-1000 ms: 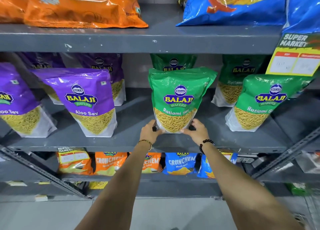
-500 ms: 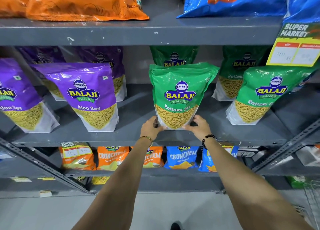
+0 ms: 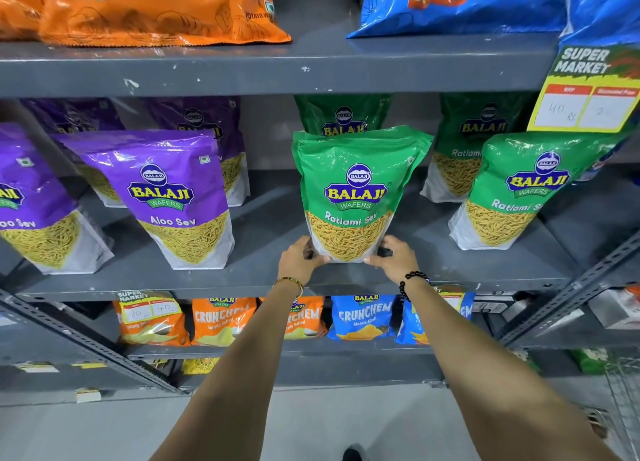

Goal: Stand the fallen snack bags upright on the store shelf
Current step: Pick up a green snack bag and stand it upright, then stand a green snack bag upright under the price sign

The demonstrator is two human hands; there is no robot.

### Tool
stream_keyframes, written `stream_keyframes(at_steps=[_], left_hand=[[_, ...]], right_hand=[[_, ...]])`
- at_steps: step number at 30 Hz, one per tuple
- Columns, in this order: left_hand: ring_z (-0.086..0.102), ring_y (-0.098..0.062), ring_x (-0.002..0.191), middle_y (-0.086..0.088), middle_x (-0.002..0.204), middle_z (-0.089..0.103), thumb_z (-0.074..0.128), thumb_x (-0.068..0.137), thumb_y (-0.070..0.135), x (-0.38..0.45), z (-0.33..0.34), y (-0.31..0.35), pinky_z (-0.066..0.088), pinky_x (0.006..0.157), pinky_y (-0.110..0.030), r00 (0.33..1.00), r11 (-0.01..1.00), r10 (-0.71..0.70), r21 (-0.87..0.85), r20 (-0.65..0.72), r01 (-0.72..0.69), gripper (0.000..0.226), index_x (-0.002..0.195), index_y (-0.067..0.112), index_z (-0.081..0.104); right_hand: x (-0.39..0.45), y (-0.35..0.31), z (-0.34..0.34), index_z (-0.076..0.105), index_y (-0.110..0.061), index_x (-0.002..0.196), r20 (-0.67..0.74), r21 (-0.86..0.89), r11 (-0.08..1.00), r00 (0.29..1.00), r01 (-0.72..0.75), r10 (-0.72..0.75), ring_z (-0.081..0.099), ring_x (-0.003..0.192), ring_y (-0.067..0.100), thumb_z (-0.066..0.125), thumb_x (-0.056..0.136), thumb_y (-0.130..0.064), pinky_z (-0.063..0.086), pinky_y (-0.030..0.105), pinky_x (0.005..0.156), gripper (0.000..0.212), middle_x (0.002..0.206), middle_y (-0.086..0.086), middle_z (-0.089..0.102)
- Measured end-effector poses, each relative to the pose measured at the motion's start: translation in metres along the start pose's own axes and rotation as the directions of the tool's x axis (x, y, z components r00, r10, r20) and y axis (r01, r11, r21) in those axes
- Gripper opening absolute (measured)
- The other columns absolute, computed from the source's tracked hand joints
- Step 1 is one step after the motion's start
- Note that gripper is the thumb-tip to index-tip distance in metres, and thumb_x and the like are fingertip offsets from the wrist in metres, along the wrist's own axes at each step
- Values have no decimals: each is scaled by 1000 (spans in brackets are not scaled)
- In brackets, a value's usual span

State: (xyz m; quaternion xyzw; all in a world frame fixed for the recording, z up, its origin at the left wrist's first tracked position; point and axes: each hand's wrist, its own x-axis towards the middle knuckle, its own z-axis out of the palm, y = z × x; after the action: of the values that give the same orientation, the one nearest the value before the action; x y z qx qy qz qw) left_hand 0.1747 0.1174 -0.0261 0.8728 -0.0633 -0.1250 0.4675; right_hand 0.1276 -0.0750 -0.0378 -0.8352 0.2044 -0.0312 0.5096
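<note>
Hands frame our green Ratlami Sev bag [image 3: 356, 197] at centre frame: left hand [image 3: 300, 260] and right hand [image 3: 395, 258] pinch its bottom corners, steadying it upright near the middle shelf [image 3: 263, 280] edge.

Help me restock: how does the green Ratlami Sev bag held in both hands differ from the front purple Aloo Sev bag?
The Ratlami Sev bag is green; the Aloo Sev bag is purple. The left hand and right hand grip the green bag's bottom corners; the purple one stands untouched. Both are upright Balaji Wafers pouches with clear windows.
</note>
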Motion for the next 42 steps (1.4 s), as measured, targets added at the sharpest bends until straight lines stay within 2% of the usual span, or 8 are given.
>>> stream_keyframes(at_steps=[8, 12, 19, 25, 30, 33, 38, 42], left_hand=[[57, -31, 117, -12, 129, 61, 70, 79, 17, -1, 1, -4, 43, 104, -45, 1000, 998, -5, -55, 20, 6, 48, 123, 9, 52], [54, -30, 120, -12, 134, 57, 73, 76, 15, -5, 2, -11, 42, 103, -42, 997, 995, -64, -78, -38, 61, 65, 133, 10, 43], [51, -36, 119, -13, 126, 61, 66, 82, 26, -36, 21, -20, 41, 103, -50, 986, 987, -2, 159, -167, 29, 60, 134, 16, 39], [54, -34, 111, -7, 120, 65, 61, 84, 30, -60, 64, 0, 49, 83, -45, 988, 970, 100, 231, -119, -70, 43, 123, 20, 46], [53, -32, 115, -4, 126, 62, 60, 85, 36, -54, 119, 37, 48, 84, -43, 993, 965, 112, 244, -44, -98, 47, 126, 18, 45], [53, -32, 115, -9, 124, 62, 58, 86, 39, -42, 154, 64, 48, 84, -43, 995, 956, 93, 284, -41, -78, 49, 126, 15, 44], [54, -35, 113, -16, 116, 64, 62, 83, 39, -17, 206, 105, 48, 84, -43, 998, 971, 43, 236, -51, -30, 55, 127, 11, 44], [45, -32, 128, -15, 136, 53, 72, 76, 35, 2, 232, 129, 34, 109, -43, 999, 996, 7, 92, 33, -10, 79, 141, 10, 33]], right_hand=[[-2, 0, -2, 59, -7, 114, 14, -3, 1000, 1000, -15, 15, 60, 110, 27, 76, 72, -12, 46, 34, 92, 45, 120, 10, 66], [-9, 5, -4, 41, -6, 137, -5, -52, 997, 998, -59, 59, 44, 131, 28, 74, 74, -8, 36, 41, 110, 72, 143, 12, 48], [-35, 28, -15, 33, -15, 143, -96, -198, 979, 995, -55, 36, 25, 143, 27, 70, 79, -15, 29, 40, 114, 74, 153, 15, 29], [-53, 57, -60, 40, -5, 138, -327, -70, 990, 940, -126, 97, 39, 133, 33, 67, 81, -11, 33, 39, 107, 63, 142, 22, 44], [-42, 84, -116, 31, -6, 143, -421, 46, 975, 881, -217, 216, 36, 135, 34, 62, 86, -18, 34, 52, 107, 66, 137, 24, 50], [-27, 98, -151, 29, -7, 144, -452, 59, 973, 863, -223, 225, 49, 122, 37, 64, 85, -21, 42, 50, 101, 70, 125, 22, 59], [8, 118, -208, 22, -12, 147, -310, 97, 977, 926, -192, 213, 38, 134, 32, 71, 79, -21, 36, 43, 104, 84, 149, 14, 38], [30, 127, -234, 15, -15, 149, -129, 116, 979, 975, -168, 182, 25, 142, 26, 75, 75, -19, 28, 42, 111, 96, 156, 6, 23]])
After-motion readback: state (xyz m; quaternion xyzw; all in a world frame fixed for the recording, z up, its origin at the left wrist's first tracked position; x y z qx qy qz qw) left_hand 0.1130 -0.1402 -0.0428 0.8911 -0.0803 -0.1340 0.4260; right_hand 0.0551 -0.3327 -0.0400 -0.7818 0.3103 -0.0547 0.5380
